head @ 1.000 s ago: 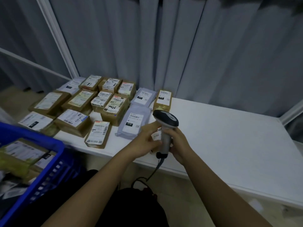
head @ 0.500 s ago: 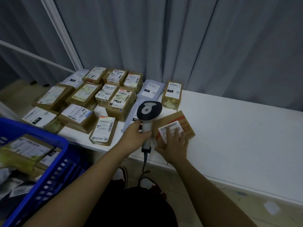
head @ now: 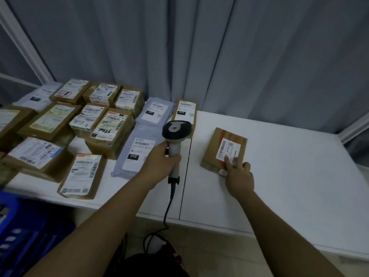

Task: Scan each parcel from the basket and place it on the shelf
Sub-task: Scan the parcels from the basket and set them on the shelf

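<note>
A small brown cardboard parcel (head: 217, 148) with a white barcode label lies flat on the white shelf top (head: 289, 176). My right hand (head: 238, 176) rests on its near edge with fingers extended on the label. My left hand (head: 159, 160) grips the white handle of a corded barcode scanner (head: 176, 130), whose dark head stands upright to the left of the parcel. The blue basket (head: 24, 236) shows at the lower left corner.
Several labelled brown boxes (head: 111, 132) and grey mailer bags (head: 137, 152) cover the left part of the shelf top. Grey curtains hang behind. A seam (head: 184, 176) divides the surface. The scanner cable (head: 167, 212) drops over the front edge.
The parcel went from my hands near the scanner down onto the shelf top and slid to the right under my right hand. The scanner stayed in my left hand.
</note>
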`<state>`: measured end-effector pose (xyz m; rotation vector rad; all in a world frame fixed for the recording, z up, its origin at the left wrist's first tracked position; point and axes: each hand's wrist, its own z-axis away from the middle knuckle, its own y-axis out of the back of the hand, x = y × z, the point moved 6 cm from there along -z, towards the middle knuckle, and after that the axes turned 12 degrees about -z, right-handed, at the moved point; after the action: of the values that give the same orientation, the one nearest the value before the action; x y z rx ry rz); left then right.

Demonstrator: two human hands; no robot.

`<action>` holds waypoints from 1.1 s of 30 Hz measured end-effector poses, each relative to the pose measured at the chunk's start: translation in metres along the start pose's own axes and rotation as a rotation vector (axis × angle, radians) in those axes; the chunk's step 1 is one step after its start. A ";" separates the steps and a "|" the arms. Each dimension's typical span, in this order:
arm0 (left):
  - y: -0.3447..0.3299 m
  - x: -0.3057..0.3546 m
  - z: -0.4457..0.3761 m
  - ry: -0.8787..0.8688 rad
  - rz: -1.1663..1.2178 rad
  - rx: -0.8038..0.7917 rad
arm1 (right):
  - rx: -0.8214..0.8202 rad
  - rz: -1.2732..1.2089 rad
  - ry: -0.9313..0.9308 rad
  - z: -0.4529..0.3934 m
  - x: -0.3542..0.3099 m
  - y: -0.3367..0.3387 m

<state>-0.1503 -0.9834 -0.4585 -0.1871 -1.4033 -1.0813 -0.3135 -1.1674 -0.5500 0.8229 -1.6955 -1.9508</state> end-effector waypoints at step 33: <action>0.114 -0.007 0.119 0.087 0.083 0.322 | -0.063 -1.349 0.327 0.076 -0.202 0.086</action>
<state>-0.1527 -0.8370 -0.3826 0.0345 -1.4571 -0.7738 -0.2221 -0.9918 -0.4277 2.5035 -0.8236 -2.2855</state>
